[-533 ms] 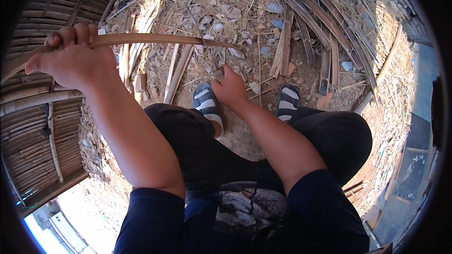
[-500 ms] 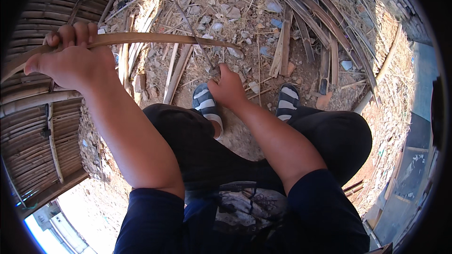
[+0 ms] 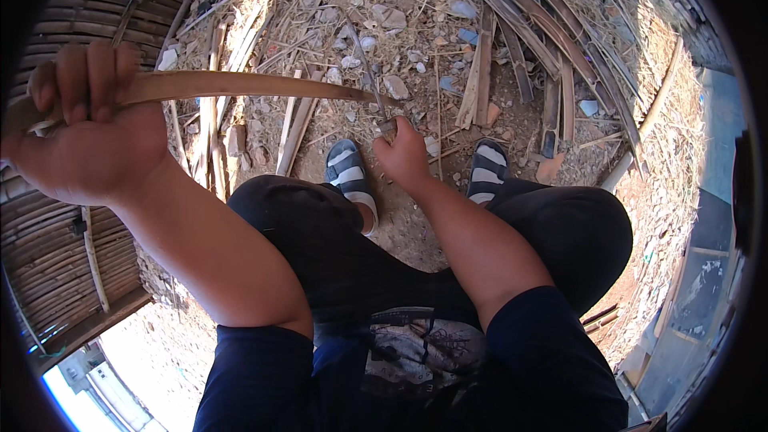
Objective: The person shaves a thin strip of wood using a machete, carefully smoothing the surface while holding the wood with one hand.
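Observation:
My left hand [image 3: 96, 124] is wrapped round a long tan bamboo strip [image 3: 240, 85] at the left, and the strip runs rightward in a shallow curve to a thin tip. In my right hand [image 3: 404, 156], closed in a fist, is the handle of a knife [image 3: 370, 72] with a long, narrow dark blade pointing up and slightly left. That blade crosses the strip close to its right end and seems to touch it. The grip is mostly hidden by my fingers.
Split bamboo lengths [image 3: 552, 24] lie piled at the far right. Stones, straw and bamboo scraps [image 3: 300, 124] litter the ground ahead. A slatted bamboo wall [image 3: 48, 232] stands at the left, blue-grey panels [image 3: 708, 224] at the right. My sandalled feet [image 3: 348, 168] are below the knife.
My left hand has drawn the bamboo strip left and nearer to me. My right hand and the knife have shifted right, so the blade crosses the strip closer to its tip.

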Demonstrator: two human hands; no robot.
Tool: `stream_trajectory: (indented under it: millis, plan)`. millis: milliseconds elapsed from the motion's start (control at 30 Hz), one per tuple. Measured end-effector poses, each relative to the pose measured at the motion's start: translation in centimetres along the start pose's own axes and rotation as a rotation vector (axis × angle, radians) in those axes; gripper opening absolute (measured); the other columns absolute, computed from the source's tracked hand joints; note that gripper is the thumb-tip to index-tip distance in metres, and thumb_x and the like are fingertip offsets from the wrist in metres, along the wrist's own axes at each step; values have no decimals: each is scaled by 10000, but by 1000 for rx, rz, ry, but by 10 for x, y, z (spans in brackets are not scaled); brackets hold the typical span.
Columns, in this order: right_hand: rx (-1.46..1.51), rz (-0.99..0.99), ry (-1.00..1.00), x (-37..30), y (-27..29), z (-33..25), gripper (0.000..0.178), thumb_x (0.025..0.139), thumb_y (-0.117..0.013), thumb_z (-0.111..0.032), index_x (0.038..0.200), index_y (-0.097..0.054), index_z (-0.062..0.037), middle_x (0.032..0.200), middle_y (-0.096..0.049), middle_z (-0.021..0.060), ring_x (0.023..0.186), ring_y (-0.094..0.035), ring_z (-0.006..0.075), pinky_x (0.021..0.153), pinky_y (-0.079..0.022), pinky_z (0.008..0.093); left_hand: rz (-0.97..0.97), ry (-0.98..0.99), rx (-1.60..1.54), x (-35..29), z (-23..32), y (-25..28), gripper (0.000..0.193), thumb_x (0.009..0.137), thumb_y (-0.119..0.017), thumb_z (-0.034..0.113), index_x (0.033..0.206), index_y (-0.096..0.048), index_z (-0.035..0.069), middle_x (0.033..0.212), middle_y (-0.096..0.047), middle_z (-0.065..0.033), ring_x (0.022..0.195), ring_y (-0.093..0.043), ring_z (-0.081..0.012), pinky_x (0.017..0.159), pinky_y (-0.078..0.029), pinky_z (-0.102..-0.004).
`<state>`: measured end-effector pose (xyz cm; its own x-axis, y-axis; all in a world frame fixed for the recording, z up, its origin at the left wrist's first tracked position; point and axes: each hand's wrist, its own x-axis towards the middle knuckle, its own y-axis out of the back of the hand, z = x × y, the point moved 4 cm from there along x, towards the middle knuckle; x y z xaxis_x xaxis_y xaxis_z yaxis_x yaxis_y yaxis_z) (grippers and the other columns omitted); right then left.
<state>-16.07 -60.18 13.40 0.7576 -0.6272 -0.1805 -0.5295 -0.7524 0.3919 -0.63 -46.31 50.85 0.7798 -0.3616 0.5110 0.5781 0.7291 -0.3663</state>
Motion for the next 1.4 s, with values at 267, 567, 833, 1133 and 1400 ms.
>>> stream_trajectory:
  millis: [267, 567, 833, 1133, 1400]
  plan:
    - [-21, -79, 78, -13, -6, -7, 384, 775, -674, -210, 1046, -563, 37, 843, -665, 289, 855, -648, 493, 761, -519, 550, -118, 29, -104, 6, -19, 17, 594, 895, -372, 720, 720, -432, 156, 558, -316, 30, 477, -264, -96, 515, -231, -270]
    - [-112, -150, -105, -6, -6, 31, 392, 768, -652, -224, 1051, -597, 42, 925, -658, 308, 945, -638, 469, 818, -498, 511, 62, 11, -26, 5, -17, 39, 631, 907, -335, 740, 687, -427, 156, 541, -307, 30, 466, -253, -104, 514, -226, -271]
    - [-40, -55, 127, -4, -7, -29, 399, 767, -664, -211, 1054, -586, 55, 802, -655, 280, 803, -653, 471, 707, -521, 491, -128, 79, -202, -1, 15, 20, 365, 795, -559, 464, 597, -414, 194, 488, -333, 66, 426, -277, -67, 512, -232, -254]
    - [17, -81, 84, -10, -1, -29, 447, 773, -682, -189, 1123, -575, 68, 800, -654, 280, 802, -664, 461, 710, -520, 491, -374, 53, -233, -12, 39, -3, 320, 733, -606, 432, 561, -404, 253, 440, -335, 84, 408, -280, -48, 504, -237, -241]
    - [-118, -85, -77, -2, -5, 30, 418, 770, -661, -207, 1093, -593, 49, 916, -663, 305, 899, -654, 467, 806, -520, 500, -339, 142, -281, -1, -3, 16, 460, 794, -610, 579, 558, -418, 234, 445, -361, 86, 402, -286, -59, 505, -231, -250]
